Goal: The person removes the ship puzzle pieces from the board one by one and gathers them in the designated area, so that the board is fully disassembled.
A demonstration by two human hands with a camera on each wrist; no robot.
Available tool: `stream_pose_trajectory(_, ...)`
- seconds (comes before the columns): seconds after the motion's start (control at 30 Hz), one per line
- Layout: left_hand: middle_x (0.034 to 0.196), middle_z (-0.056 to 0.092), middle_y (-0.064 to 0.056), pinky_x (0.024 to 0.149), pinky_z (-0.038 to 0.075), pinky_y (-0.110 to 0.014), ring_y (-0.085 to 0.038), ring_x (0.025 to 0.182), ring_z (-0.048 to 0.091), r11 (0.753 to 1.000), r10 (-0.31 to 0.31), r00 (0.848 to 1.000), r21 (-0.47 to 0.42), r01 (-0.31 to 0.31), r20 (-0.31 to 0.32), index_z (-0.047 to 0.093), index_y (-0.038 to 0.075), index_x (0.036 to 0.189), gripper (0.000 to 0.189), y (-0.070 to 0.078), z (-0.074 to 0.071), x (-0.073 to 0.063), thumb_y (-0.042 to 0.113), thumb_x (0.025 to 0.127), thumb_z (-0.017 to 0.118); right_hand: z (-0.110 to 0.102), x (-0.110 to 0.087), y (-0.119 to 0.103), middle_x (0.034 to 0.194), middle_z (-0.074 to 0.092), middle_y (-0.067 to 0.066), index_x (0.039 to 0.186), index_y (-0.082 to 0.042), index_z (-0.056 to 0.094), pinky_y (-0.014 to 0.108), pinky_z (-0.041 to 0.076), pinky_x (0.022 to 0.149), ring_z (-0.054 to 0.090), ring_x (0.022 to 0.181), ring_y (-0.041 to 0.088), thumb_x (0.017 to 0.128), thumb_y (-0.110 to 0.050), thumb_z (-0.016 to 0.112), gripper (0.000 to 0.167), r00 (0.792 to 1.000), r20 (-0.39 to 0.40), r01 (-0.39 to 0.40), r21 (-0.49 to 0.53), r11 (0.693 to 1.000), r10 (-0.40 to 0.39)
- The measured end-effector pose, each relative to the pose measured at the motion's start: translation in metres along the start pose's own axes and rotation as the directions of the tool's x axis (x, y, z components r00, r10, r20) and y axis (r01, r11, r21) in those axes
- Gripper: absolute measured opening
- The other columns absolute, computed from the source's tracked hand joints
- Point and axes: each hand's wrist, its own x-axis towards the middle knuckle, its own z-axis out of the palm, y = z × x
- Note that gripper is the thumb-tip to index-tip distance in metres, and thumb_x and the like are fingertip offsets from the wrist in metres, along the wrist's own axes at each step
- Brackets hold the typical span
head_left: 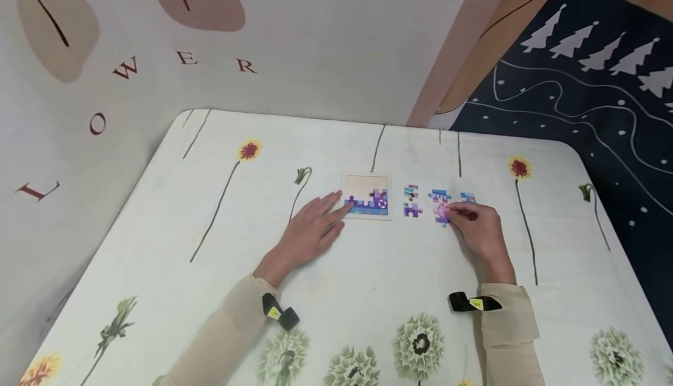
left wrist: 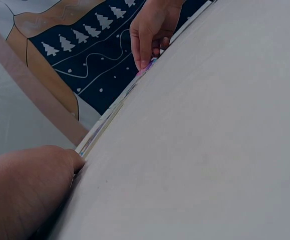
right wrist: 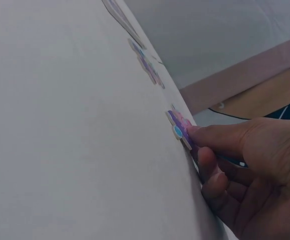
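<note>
A square jigsaw tray (head_left: 366, 218) lies on the table, its lower part and right side filled with purple and blue pieces. My left hand (head_left: 314, 226) rests at the tray's left edge with fingers extended, index fingertip on the fitted pieces. To the right, my right hand (head_left: 479, 226) pinches a pink and purple puzzle piece (head_left: 440, 213); the right wrist view shows the thumb on this piece (right wrist: 178, 125), by the tabletop. Loose puzzle pieces lie between the hands: one purple (head_left: 412, 210), one multicoloured (head_left: 411, 192) and one blue (head_left: 439, 195).
Another blue piece (head_left: 467, 197) lies just beyond the right hand, partly covered by it. The white tablecloth (head_left: 368, 281) has printed flowers. A pale wall (head_left: 326, 53) rises behind the table, and a dark panel with white trees (head_left: 578, 94) stands at the right.
</note>
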Motion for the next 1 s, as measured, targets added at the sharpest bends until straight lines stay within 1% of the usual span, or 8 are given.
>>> stream_pose_trajectory(0.23, 0.168, 0.030, -0.011, 0.129, 0.015, -0.042, -0.026, 0.156, 0.026, 1.000, 0.004, 1.000, -0.002, -0.004, -0.009, 0.047, 0.020, 0.157, 0.048, 0.001, -0.003, 0.000, 0.035, 0.111, 0.043, -0.002, 0.002, -0.004, 0.107, 0.072, 0.021, 0.119, 0.005, 0.075, 0.016, 0.048, 0.067, 0.059, 0.088, 0.017, 0.101, -0.013, 0.069, 0.026, 0.999, 0.036, -0.027, 0.000, 1.000, 0.027)
stream_pose_trajectory(0.43, 0.168, 0.029, -0.010, 0.129, 0.015, -0.042, -0.026, 0.156, 0.025, 1.000, 0.002, 1.000, -0.005, -0.002, -0.012, 0.047, 0.020, 0.157, 0.048, 0.001, -0.003, 0.001, 0.035, 0.111, 0.044, -0.002, 0.003, -0.003, 0.110, 0.071, 0.020, 0.118, 0.004, 0.075, 0.015, 0.048, 0.069, 0.058, 0.088, 0.014, 0.100, -0.015, 0.070, 0.026, 0.998, 0.036, -0.048, 0.021, 0.999, 0.048)
stream_pose_trajectory(0.63, 0.168, 0.030, -0.010, 0.129, 0.014, -0.042, -0.026, 0.156, 0.025, 1.000, 0.000, 1.000, -0.006, 0.000, -0.013, 0.047, 0.020, 0.157, 0.048, 0.001, -0.004, 0.001, 0.034, 0.111, 0.044, -0.001, 0.004, -0.003, 0.107, 0.072, 0.017, 0.116, 0.002, 0.076, 0.017, 0.047, 0.067, 0.056, 0.085, 0.012, 0.099, -0.016, 0.072, 0.025, 0.999, 0.027, -0.041, 0.041, 0.998, 0.040)
stream_pose_trajectory(0.77, 0.168, 0.030, -0.010, 0.129, 0.015, -0.042, -0.026, 0.156, 0.025, 1.000, 0.003, 1.000, -0.005, -0.003, -0.016, 0.048, 0.020, 0.157, 0.048, 0.001, -0.003, 0.001, 0.034, 0.111, 0.044, -0.001, 0.004, -0.003, 0.104, 0.071, 0.017, 0.114, 0.002, 0.077, 0.018, 0.046, 0.066, 0.054, 0.084, 0.013, 0.099, -0.012, 0.072, 0.021, 1.000, 0.014, -0.020, 0.039, 0.999, 0.019)
stream_pose_trajectory(0.9, 0.168, 0.031, -0.011, 0.129, 0.016, -0.043, -0.026, 0.156, 0.026, 1.000, 0.006, 1.000, -0.006, -0.006, -0.014, 0.048, 0.020, 0.157, 0.048, 0.000, -0.002, 0.001, 0.034, 0.111, 0.043, 0.003, 0.003, -0.005, 0.096, 0.068, 0.015, 0.110, 0.003, 0.077, 0.018, 0.044, 0.063, 0.052, 0.078, 0.014, 0.097, -0.007, 0.072, 0.017, 1.000, -0.022, 0.005, 0.034, 0.999, -0.004)
stream_pose_trajectory(1.0, 0.167, 0.031, -0.012, 0.129, 0.017, -0.043, -0.026, 0.156, 0.027, 1.000, 0.000, 1.000, -0.006, 0.000, -0.008, 0.048, 0.019, 0.156, 0.048, 0.000, 0.000, -0.002, 0.034, 0.111, 0.044, 0.010, 0.003, -0.009, 0.092, 0.064, 0.011, 0.109, 0.002, 0.077, 0.019, 0.042, 0.060, 0.050, 0.076, 0.016, 0.097, -0.009, 0.072, 0.017, 0.999, -0.036, 0.009, 0.044, 0.999, -0.008)
